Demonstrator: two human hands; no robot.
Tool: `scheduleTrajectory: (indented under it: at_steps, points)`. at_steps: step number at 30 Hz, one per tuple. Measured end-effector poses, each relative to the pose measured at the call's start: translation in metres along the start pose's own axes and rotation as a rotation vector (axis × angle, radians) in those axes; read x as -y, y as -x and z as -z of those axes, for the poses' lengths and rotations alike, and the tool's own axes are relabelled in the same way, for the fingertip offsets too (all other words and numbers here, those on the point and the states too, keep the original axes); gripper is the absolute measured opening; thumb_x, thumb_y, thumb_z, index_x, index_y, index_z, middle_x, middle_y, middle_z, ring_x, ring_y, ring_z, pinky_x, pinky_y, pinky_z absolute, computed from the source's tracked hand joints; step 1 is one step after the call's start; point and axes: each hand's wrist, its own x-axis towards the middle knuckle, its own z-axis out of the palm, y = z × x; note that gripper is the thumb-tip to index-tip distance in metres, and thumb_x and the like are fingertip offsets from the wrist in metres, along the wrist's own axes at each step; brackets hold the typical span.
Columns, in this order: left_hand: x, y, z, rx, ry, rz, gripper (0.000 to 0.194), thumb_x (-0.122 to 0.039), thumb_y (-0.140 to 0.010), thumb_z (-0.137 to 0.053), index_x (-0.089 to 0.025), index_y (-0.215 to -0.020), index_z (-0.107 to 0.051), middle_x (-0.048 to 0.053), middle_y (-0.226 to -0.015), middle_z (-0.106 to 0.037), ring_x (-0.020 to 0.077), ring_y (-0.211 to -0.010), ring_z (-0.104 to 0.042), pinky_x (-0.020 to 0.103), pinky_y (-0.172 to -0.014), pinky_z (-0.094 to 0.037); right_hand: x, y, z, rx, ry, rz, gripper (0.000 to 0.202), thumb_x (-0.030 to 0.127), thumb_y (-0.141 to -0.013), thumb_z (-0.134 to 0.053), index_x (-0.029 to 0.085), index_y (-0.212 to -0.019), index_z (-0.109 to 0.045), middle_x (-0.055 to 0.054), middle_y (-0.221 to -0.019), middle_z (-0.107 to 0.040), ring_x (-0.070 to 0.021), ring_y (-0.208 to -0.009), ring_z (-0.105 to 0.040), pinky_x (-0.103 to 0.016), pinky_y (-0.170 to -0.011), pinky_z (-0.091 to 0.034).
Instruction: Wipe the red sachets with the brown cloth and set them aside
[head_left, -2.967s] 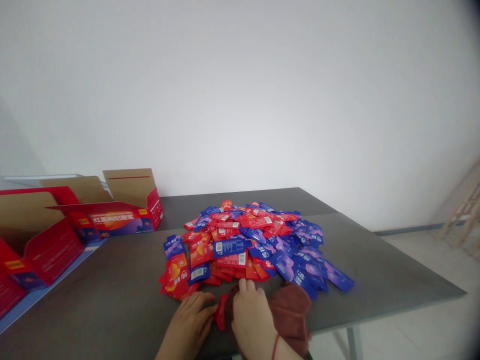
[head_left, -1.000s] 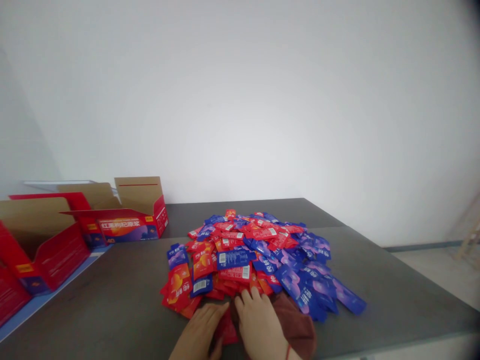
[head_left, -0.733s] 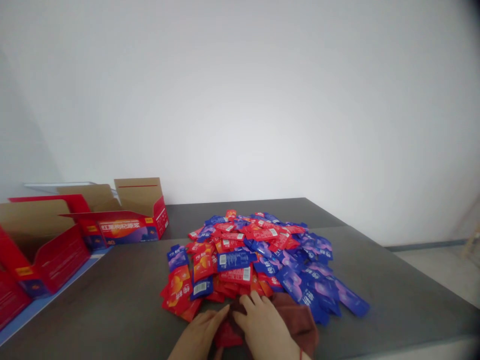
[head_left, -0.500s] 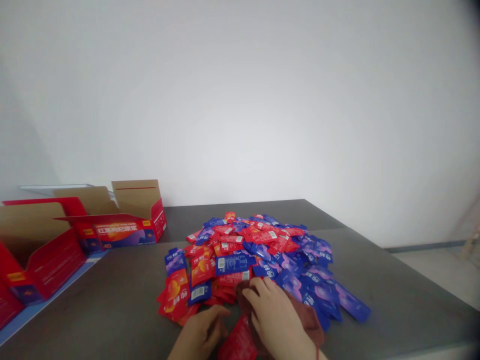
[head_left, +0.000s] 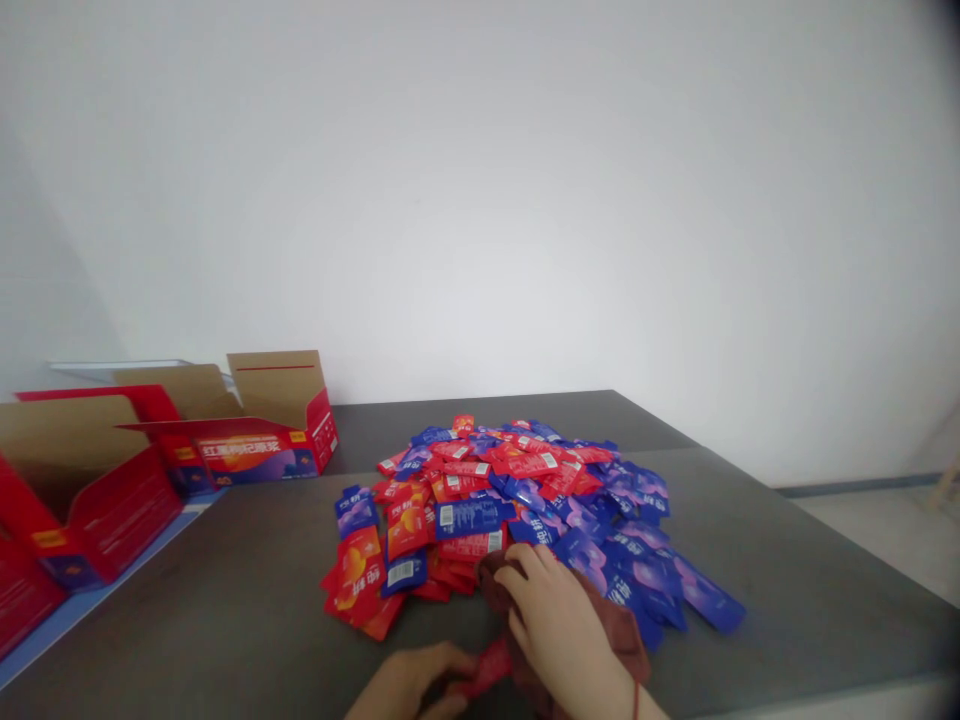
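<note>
A heap of red and blue sachets [head_left: 517, 505] lies in the middle of the dark grey table [head_left: 225, 600]. My right hand [head_left: 559, 625] rests at the near edge of the heap, its fingertips on the sachets and on a dark red cloth [head_left: 611, 625] beneath it. My left hand [head_left: 409, 685] is low at the bottom edge, fingers curled around a red sachet [head_left: 487, 668] that sticks out toward my right hand.
Open red cardboard boxes stand at the left: one with its flap up at the back [head_left: 262, 430], another nearer [head_left: 82, 500]. They sit on a blue sheet [head_left: 75, 605]. A white wall stands behind. The table's right edge drops to a pale floor [head_left: 892, 530].
My right hand has slid forward from the table's near edge onto the heap. My left hand has drawn back toward me and now grips a red sachet. The camera shifted slightly.
</note>
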Motion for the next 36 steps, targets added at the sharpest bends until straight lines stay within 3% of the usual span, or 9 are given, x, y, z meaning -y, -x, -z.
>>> scheduleTrajectory:
  at_steps: [3,6,11,17,20,23,28,33,36]
  points:
    - [-0.004,-0.014,0.013,-0.102,0.188,0.261,0.013,-0.019,-0.087,-0.049,-0.017,-0.08,-0.06,-0.002,-0.072,-0.065,0.0149,-0.067,-0.064,0.021,-0.061,-0.049,-0.001,0.0,0.007,-0.077,-0.013,-0.026,0.033,0.008,-0.086,-0.054,0.025,-0.111,-0.066,-0.003,-0.125,-0.059,-0.0223,-0.11,-0.053,-0.037,-0.096,-0.043]
    - [0.0,-0.024,0.015,-0.153,0.192,0.33,0.012,-0.021,-0.086,-0.047,-0.017,-0.083,-0.058,-0.003,-0.068,-0.061,0.016,-0.06,-0.061,0.024,-0.056,-0.05,0.003,0.003,0.009,-0.12,-0.003,-0.017,0.038,0.008,-0.086,-0.055,0.026,-0.118,-0.063,-0.003,-0.131,-0.056,-0.0227,-0.113,-0.051,-0.037,-0.097,-0.042]
    - [0.005,-0.005,0.022,-0.326,-0.296,0.027,0.038,-0.007,-0.083,-0.045,-0.024,-0.111,-0.064,0.006,-0.113,-0.068,0.0228,-0.106,-0.063,0.04,-0.096,-0.051,0.013,0.009,-0.009,0.077,0.131,0.12,0.024,0.015,-0.089,-0.056,0.025,-0.108,-0.068,-0.006,-0.123,-0.06,-0.0273,-0.11,-0.052,-0.043,-0.091,-0.044]
    - [0.021,0.034,0.01,-0.428,-0.569,-0.104,0.055,-0.005,-0.081,-0.048,-0.025,-0.131,-0.051,0.004,-0.108,-0.073,0.0196,-0.095,-0.071,0.029,-0.086,-0.058,0.035,0.005,-0.032,0.168,0.303,0.127,0.029,0.012,-0.089,-0.05,0.015,-0.113,-0.068,-0.014,-0.111,-0.062,-0.03,-0.104,-0.053,-0.046,-0.084,-0.045]
    - [0.022,0.036,0.005,-0.426,-0.632,-0.117,0.066,-0.006,-0.081,-0.048,-0.024,-0.143,-0.037,0.003,-0.108,-0.074,0.0206,-0.099,-0.07,0.032,-0.094,-0.055,0.057,-0.002,-0.039,0.185,0.286,0.199,0.032,0.013,-0.089,-0.049,0.011,-0.117,-0.066,-0.016,-0.11,-0.062,-0.0303,-0.101,-0.053,-0.047,-0.082,-0.046]
    - [0.019,0.033,0.007,-0.406,-0.697,-0.142,0.064,-0.006,-0.082,-0.047,-0.022,-0.144,-0.036,0.003,-0.108,-0.074,0.0212,-0.099,-0.07,0.036,-0.1,-0.052,0.072,-0.004,-0.045,0.174,0.28,0.303,0.04,0.016,-0.091,-0.05,0.008,-0.128,-0.059,-0.018,-0.113,-0.062,-0.0301,-0.104,-0.052,-0.047,-0.084,-0.046]
    - [0.008,0.035,0.013,-0.331,-0.731,-0.141,0.058,-0.004,-0.082,-0.044,-0.022,-0.137,-0.044,0.002,-0.102,-0.074,0.0182,-0.092,-0.071,0.038,-0.104,-0.049,0.052,0.009,-0.039,0.178,0.247,0.403,0.028,0.021,-0.093,-0.052,0.018,-0.116,-0.067,-0.011,-0.112,-0.063,-0.0277,-0.105,-0.052,-0.043,-0.084,-0.046]
    - [0.003,0.037,0.012,-0.326,-0.732,-0.15,0.054,-0.006,-0.084,-0.045,-0.02,-0.136,-0.045,0.003,-0.105,-0.073,0.0188,-0.095,-0.07,0.039,-0.104,-0.049,0.017,0.015,-0.017,0.243,0.265,0.132,0.025,0.019,-0.092,-0.053,0.021,-0.111,-0.07,-0.012,-0.114,-0.063,-0.0285,-0.108,-0.054,-0.043,-0.087,-0.045]
    - [0.002,0.036,0.01,-0.341,-0.728,-0.126,0.06,-0.003,-0.084,-0.041,-0.019,-0.142,-0.039,0.003,-0.104,-0.073,0.0185,-0.095,-0.07,0.037,-0.102,-0.05,0.024,0.008,-0.018,0.232,0.297,0.079,0.03,0.016,-0.092,-0.052,0.016,-0.117,-0.067,-0.015,-0.115,-0.063,-0.0304,-0.109,-0.054,-0.044,-0.087,-0.046]
